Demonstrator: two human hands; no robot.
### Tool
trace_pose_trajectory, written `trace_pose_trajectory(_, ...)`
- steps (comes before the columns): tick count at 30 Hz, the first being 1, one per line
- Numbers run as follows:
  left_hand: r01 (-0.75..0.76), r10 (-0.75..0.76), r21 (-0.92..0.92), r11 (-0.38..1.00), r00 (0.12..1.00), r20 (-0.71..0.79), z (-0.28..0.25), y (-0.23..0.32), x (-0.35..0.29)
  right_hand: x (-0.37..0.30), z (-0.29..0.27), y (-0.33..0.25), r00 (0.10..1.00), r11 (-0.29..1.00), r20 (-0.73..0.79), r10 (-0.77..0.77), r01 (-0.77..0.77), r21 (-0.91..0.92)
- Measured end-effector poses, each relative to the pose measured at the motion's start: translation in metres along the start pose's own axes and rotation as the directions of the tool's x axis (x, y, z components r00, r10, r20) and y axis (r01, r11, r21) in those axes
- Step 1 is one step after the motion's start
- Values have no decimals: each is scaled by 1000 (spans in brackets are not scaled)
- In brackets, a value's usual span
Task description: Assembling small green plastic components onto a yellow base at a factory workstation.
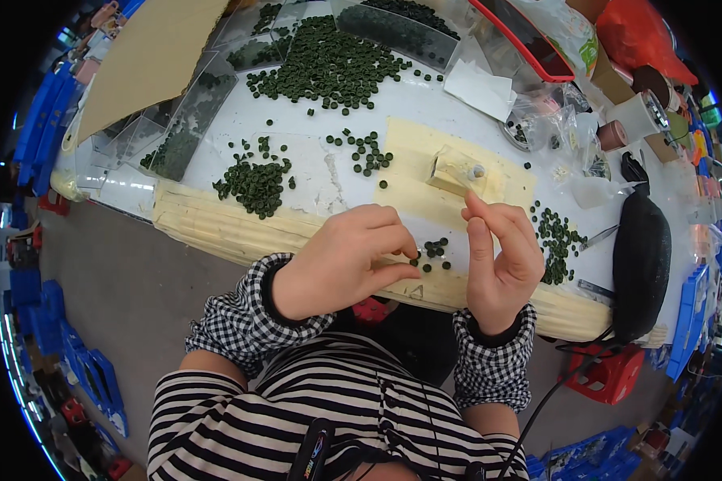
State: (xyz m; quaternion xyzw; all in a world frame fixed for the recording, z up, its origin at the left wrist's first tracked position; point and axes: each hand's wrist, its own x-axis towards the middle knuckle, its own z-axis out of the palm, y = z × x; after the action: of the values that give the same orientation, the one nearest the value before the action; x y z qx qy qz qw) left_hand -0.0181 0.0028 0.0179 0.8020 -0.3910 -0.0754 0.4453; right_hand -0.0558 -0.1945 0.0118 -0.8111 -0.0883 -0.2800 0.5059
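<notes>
My left hand (349, 258) reaches over the table's near edge, its thumb and index finger a little apart. Beside those fingertips lies a loose group of small round dark green pieces (431, 250), one of them almost touching the index finger. My right hand (501, 260) is raised just in front of a small cream block (457, 170) with a shiny round knob on it. Its thumb and index finger come together near the block; whatever they may pinch is too small to make out. The block sits on a pale yellow sheet (405, 152).
A large heap of green pieces (329, 60) spreads at the back, with a smaller pile (255, 184) at left and another (557, 244) at right. Clear trays (192, 124), cardboard (144, 60), a red-edged phone (529, 40), tweezers (600, 236) and a black pouch (642, 264) surround them.
</notes>
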Motion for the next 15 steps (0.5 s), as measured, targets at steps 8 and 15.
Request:
trace_pose_trajectory(8, -5, 22, 135, 991, 991, -131, 22, -2, -7, 1, 1, 3, 999, 999, -36, 11, -10, 30)
trace_pose_trajectory(15, 207, -281, -588, 782, 959, -37, -2, -2, 1, 29, -22, -4, 994, 958, -69, -82, 60, -281)
